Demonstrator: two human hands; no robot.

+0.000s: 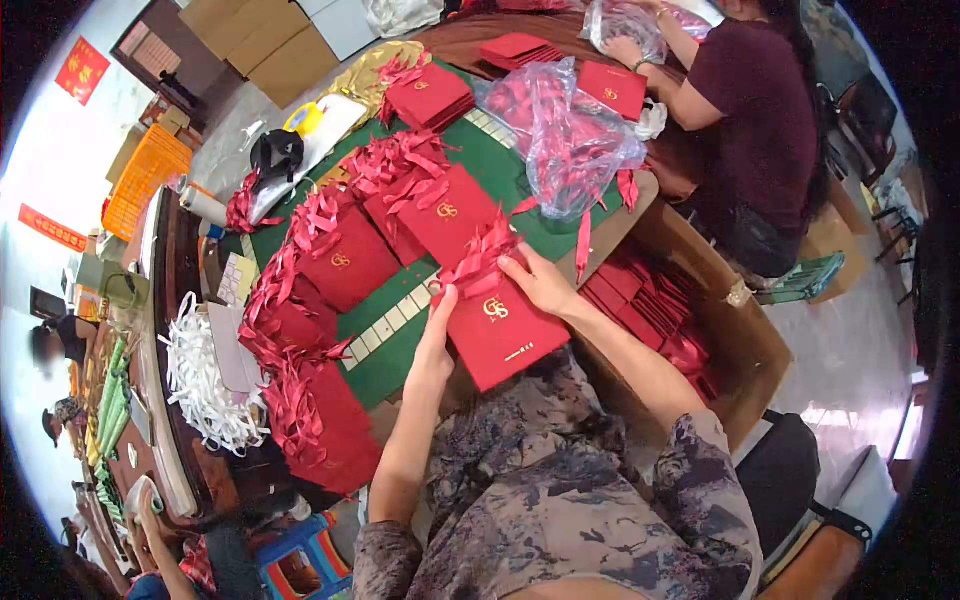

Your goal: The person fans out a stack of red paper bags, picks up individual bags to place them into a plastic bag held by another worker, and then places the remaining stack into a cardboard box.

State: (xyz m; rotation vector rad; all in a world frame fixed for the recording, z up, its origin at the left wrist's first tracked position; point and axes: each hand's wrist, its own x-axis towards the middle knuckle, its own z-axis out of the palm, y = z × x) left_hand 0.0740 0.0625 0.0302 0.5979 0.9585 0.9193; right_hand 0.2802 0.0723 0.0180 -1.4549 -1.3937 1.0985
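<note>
In the head view, a red paper gift bag (515, 340) with a gold logo and red ribbon handles is held in front of my body. My left hand (436, 330) is closed on its upper left edge. At the upper right corner, by the ribbons (485, 252), my right hand (537, 282) grips it with the thumb on the front. Just beyond lies another red bag (450, 215) on a pile. More stacked red bags (350, 258) with bunched ribbons spread to the left over the green tabletop (375, 375). A row of pale rectangles (385, 328) runs across the green.
A cardboard box (755, 330) of red bags (640, 310) stands at my right. Clear plastic (580, 150) holding red ribbon lies on the far table. A co-worker (765, 120) sits at far right. White ribbons (205, 375) are heaped at left, near a blue stool (300, 560).
</note>
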